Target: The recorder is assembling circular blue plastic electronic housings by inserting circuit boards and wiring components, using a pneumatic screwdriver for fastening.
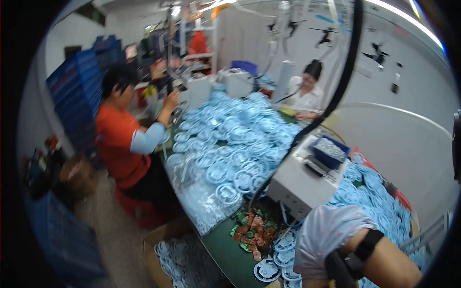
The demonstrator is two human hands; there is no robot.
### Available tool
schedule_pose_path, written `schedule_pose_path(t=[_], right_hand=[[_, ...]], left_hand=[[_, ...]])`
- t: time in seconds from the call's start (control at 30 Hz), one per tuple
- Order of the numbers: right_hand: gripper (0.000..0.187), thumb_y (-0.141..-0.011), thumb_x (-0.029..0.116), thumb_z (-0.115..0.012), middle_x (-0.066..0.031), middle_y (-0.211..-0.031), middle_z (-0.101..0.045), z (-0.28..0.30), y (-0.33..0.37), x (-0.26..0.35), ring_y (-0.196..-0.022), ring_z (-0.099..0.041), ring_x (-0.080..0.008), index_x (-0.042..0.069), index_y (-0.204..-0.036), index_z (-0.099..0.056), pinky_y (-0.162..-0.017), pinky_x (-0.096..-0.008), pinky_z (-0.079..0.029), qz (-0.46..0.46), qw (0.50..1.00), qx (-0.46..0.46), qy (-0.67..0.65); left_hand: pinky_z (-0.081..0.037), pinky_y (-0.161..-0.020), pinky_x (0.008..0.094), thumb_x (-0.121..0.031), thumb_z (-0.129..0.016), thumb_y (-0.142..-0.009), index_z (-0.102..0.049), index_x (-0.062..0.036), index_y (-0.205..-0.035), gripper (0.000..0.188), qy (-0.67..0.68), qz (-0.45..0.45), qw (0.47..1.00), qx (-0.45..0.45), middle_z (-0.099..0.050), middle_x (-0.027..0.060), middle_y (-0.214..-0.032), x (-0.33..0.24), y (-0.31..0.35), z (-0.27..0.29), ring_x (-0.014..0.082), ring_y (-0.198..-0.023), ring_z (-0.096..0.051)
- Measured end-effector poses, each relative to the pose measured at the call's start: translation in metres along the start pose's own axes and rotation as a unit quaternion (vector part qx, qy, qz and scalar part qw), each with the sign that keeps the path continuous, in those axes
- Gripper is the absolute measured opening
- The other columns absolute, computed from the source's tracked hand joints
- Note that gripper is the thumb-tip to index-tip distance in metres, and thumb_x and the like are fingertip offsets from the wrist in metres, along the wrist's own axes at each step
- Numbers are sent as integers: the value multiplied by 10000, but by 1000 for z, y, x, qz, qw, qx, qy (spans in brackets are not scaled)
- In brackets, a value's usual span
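Observation:
Neither of my hands shows. One of my arms (336, 235), in a pale sleeve cover with a black strap around the bare part, reaches in at the lower right. Its hand is out of view, and I cannot tell which arm it is. Close to the sleeve lie light blue round plastic parts (267, 270) with cut-out centres, some stacked. Beside them is a small heap of green and copper-brown circuit boards (254, 229). A white box-shaped machine (300, 180) stands just beyond, with a blue tray of small pieces (331, 148) on top.
A large heap of blue plastic parts (235, 129) covers the green table (218, 249). A co-worker in orange (120, 139) sits at left, one hand raised at a dark upright tool; a person in white (305, 93) sits at back. A cardboard box (152, 254) stands below. A black cable (338, 93) hangs across.

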State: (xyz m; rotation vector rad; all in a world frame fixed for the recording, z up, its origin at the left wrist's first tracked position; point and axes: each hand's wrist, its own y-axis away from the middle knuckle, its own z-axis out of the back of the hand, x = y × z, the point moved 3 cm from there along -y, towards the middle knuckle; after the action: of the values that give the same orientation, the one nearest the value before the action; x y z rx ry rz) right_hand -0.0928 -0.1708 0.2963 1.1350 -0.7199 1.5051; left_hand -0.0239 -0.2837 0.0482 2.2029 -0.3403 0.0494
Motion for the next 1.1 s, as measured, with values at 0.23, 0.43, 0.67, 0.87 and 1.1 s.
schedule_pose_path(t=[0.23, 0.43, 0.67, 0.87, 1.1], right_hand=[[496, -845, 156, -609, -265, -1086, -578, 7, -28, -33, -877, -623, -314, -80, -1236, -417, -708, -383, -517, 143, 983, 118, -11], [499, -847, 152, -610, -268, -1089, -576, -2, -34, -17, -877, -624, -309, -91, -1236, -412, -704, -378, -520, 193, 967, 164, -22], [504, -849, 147, -610, -271, -1093, -573, 2, -42, 4, -877, -625, -304, -104, -1235, -406, -699, -373, -523, 239, 948, 206, -29], [508, -850, 144, -611, -274, -1096, -571, 29, -36, 22, -877, -626, -300, -114, -1234, -402, -695, -368, -526, 259, 935, 239, -30], [513, -852, 139, -611, -277, -1100, -568, -25, 46, 73, -876, -627, -295, -127, -1233, -396, -690, -363, -529, 178, 982, 30, 59]], left_hand=[[-339, -937, 259, -442, -490, -876, -437, -174, -1226, 444, 160, 22, 979, 122, -518, 124, -1159, 36, -29, -28, 133, -1080, -464], [-327, -959, 254, -454, -494, -874, -420, -182, -1256, 475, 216, 54, 957, 186, -507, 128, -1191, 16, -10, -70, 131, -1112, -453], [-313, -985, 249, -468, -499, -871, -400, -191, -1291, 513, 271, 97, 926, 245, -494, 134, -1227, -1, 31, -111, 128, -1149, -440], [-301, -1008, 245, -480, -503, -868, -383, -200, -1322, 547, 308, 130, 900, 279, -483, 138, -1259, -21, 91, -134, 126, -1181, -428], [-288, -1034, 240, -494, -507, -865, -362, -209, -1357, 587, 265, 346, 893, 109, -470, 143, -1296, -159, 151, -231, 124, -1218, -415]])
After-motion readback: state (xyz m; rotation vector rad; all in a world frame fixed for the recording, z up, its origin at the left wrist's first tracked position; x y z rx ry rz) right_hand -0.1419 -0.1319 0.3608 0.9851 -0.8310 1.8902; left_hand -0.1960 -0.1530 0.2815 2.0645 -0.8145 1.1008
